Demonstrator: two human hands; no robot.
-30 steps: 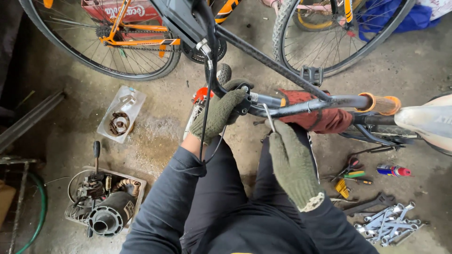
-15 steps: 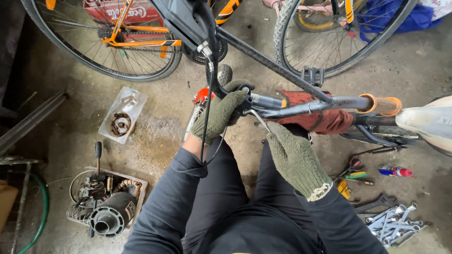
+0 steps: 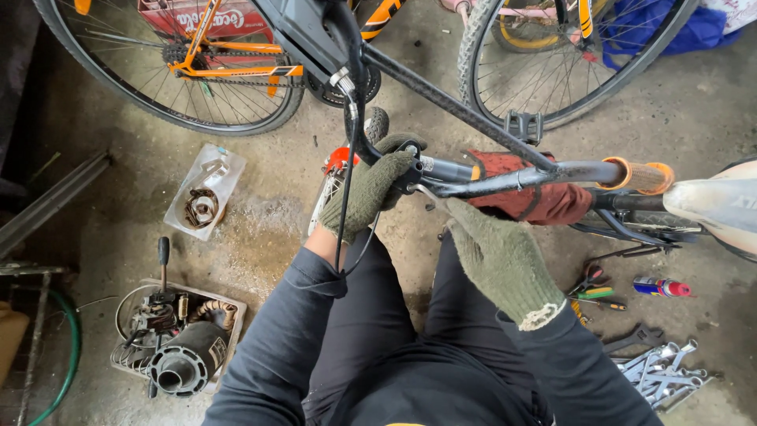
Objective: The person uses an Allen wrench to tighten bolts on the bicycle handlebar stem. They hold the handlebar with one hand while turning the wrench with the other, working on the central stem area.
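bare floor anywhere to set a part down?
Yes: bare concrete floor between the rear wheel, the clear plastic tray and the metal bars. More under the front wheel, upper right. Crowded: right side, with pliers and wrenches; lower left, the parts tray.

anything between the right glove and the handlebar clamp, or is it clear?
Nothing visible blocks it. The right hand reaches up with its fingertips already at the small metal part under the handlebar. The left hand grips the bar end beside it, and a black cable hangs across the left wrist, off to the side.
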